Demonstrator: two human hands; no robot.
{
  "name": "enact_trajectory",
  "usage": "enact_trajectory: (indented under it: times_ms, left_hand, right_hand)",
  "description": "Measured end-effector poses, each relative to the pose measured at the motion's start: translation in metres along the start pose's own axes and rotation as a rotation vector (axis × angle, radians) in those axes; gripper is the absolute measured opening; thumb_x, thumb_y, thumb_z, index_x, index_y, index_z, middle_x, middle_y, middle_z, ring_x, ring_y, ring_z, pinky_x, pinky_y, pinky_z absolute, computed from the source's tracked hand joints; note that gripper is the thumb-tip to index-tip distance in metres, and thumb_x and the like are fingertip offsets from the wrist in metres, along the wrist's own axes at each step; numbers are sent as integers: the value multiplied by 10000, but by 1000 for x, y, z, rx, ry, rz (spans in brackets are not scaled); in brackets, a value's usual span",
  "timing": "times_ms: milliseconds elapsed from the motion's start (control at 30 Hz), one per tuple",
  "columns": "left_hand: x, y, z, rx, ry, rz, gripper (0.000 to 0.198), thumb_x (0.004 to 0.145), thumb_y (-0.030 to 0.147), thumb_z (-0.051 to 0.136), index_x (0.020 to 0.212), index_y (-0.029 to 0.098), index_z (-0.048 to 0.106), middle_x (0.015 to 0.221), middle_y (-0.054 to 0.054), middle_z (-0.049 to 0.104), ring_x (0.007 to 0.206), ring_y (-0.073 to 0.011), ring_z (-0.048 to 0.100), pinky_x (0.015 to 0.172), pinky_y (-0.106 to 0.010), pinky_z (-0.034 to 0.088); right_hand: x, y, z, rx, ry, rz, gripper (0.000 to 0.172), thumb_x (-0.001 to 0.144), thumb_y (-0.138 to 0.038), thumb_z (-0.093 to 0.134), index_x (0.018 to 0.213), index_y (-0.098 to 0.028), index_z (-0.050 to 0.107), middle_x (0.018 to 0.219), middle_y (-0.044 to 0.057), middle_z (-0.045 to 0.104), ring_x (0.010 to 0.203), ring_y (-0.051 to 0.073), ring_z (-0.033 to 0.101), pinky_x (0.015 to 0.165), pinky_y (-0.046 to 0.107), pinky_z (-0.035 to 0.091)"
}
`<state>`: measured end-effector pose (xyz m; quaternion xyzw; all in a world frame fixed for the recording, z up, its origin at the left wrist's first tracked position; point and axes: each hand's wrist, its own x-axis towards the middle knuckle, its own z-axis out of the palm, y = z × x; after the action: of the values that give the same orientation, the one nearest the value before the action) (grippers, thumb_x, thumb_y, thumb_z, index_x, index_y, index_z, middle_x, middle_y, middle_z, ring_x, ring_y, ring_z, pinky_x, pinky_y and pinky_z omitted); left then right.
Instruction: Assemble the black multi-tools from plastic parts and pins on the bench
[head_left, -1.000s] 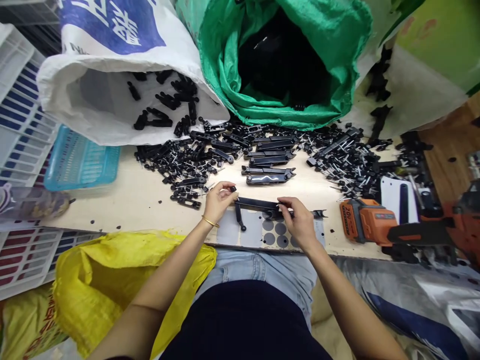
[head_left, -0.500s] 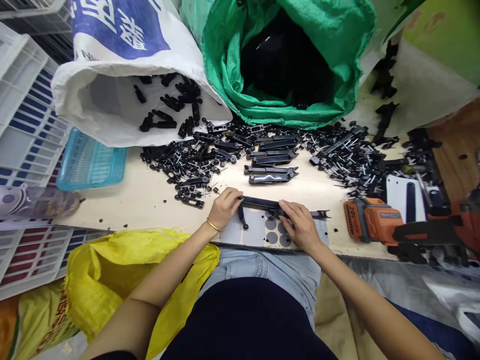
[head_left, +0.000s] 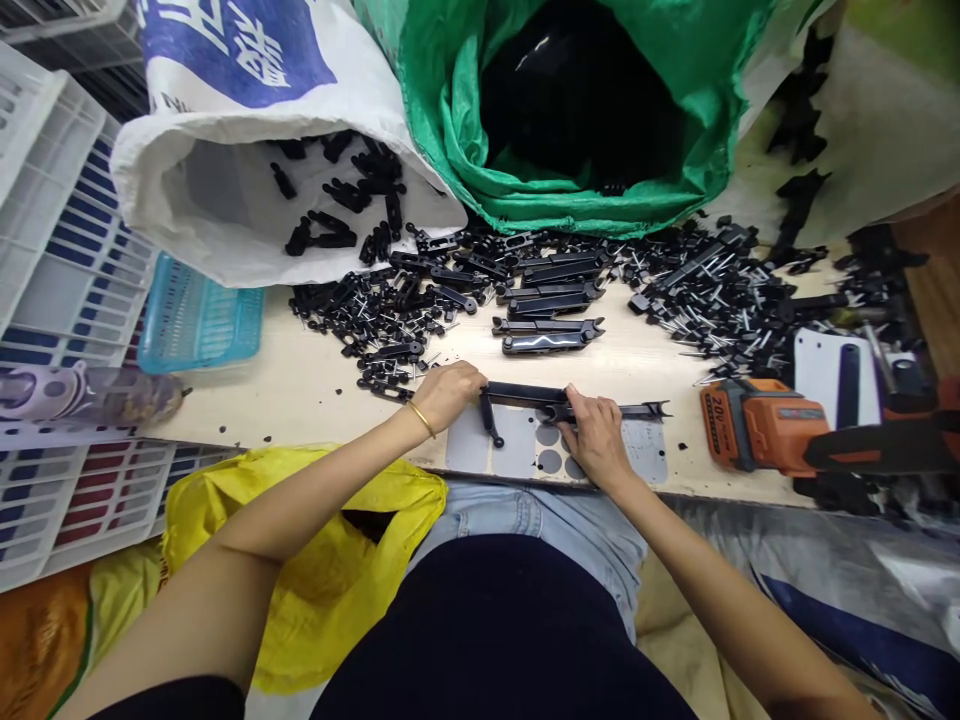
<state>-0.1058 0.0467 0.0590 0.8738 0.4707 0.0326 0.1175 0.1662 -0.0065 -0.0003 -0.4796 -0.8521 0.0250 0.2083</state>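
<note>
A long black plastic bar [head_left: 525, 395] lies across a grey metal plate [head_left: 517, 455] with dark round holes at the bench's near edge. My left hand [head_left: 448, 392], a thin gold bangle on its wrist, is closed over the bar's left end, where a short black arm [head_left: 491, 422] hangs down. My right hand [head_left: 596, 438] is closed on the bar's middle, fingers pinched on top. The bar's forked right tip [head_left: 651, 409] sticks out past that hand.
Heaps of small black parts with metal pins [head_left: 390, 305] and finished black bars [head_left: 551, 335] cover the bench behind. A white sack [head_left: 225, 200] and a green sack [head_left: 600, 120] lie open at the back. An orange cordless tool [head_left: 757, 425] rests right, a blue basket [head_left: 199, 320] left, a yellow bag [head_left: 315, 560] below.
My left hand has come down from a raised pinch onto the bar's left end. My right hand has stayed on the bar. The view has shifted slightly.
</note>
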Motion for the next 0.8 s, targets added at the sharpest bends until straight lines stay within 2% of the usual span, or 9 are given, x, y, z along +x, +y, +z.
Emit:
enact_trajectory:
  times_ms: [67,133,200,267,367,500,633,700,800]
  left_hand:
    - [8,3,-9,22,-96,25,113,801,167,554,800,181,667,796,-57,657,815,-196,619,687,-286,485]
    - [15,8,-13,16,-165,111,174,770,277,618,916,192,660,899,-66,651,881,-220,606,766,-316,468]
    - [19,16,-9,5,-211,208,544,682,420,701,1153,186,565,1024,-93,617,931,-248,583,822,-336,442]
    - [21,24,0,16,-231,258,919,572,520,755,1323,139,389,1088,-137,571,948,-274,559,825,-341,429]
    - [19,29,12,35,-225,290,1110,521,548,774,1388,96,248,1121,-170,533,985,-297,524,835,-348,420]
    - [15,16,16,-86,-236,367,1092,580,492,769,1424,123,182,1218,-191,493,1069,-299,501,875,-359,428]
    - [12,2,11,-287,-225,404,982,655,395,750,1437,169,201,1310,-201,443,1178,-299,461,950,-405,416]
    - [11,-4,11,-405,-249,435,764,718,318,707,1384,204,351,1356,-180,414,1220,-280,445,988,-406,402]
    - [11,-9,14,-514,-258,434,258,782,226,640,1037,223,671,1361,-129,420,1236,-255,445,1019,-385,388]
  right_hand:
    - [0,3,2,4,-11,1,699,866,-201,487,1451,-217,104,1016,106,581,916,248,503,846,419,358]
    - [0,5,2,11,-25,-11,643,876,-214,478,1438,-224,165,969,92,583,889,237,502,833,405,346]
    - [0,7,2,11,-50,-18,601,886,-221,468,1428,-227,208,945,84,582,875,230,497,832,398,337]
    - [0,7,2,8,-65,-9,573,891,-224,459,1420,-228,239,945,84,584,872,229,492,829,397,331]
    - [0,7,3,12,-67,-1,529,897,-224,445,1403,-219,290,943,86,586,872,229,484,830,398,328]
    - [1,8,2,14,-45,-23,505,900,-228,440,1390,-201,321,923,84,585,861,225,480,822,386,331]
    - [1,9,1,19,-47,-37,512,895,-227,445,1392,-202,322,929,85,584,862,227,479,823,387,335]
    - [2,10,1,23,-58,-29,507,893,-224,445,1387,-203,329,936,85,584,865,227,480,823,386,337]
    - [2,10,0,17,-34,-48,522,896,-223,448,1396,-199,301,933,83,583,861,223,481,823,379,338]
